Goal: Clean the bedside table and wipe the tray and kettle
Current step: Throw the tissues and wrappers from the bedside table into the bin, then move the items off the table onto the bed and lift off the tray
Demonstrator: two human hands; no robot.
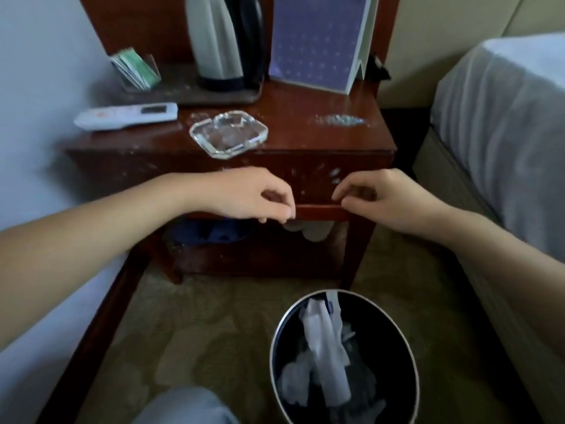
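Observation:
The dark wooden bedside table point(305, 142) stands ahead, speckled with crumbs. At its back left a dusty brown tray point(189, 93) holds a steel kettle point(214, 41) with a black handle, and a clear holder with sachets point(134, 68). A white remote point(125, 116) and a glass ashtray point(228, 133) lie on the tabletop. My left hand point(253, 195) and my right hand point(376, 198) hover in front of the table's front edge, fingers loosely curled, holding nothing visible.
A purple folded card point(318, 41) stands at the back right. Glittery debris point(341, 120) lies near the right edge. A black waste bin point(344, 359) with crumpled paper sits on the carpet below. A bed point(501, 123) is at the right, a wall at the left.

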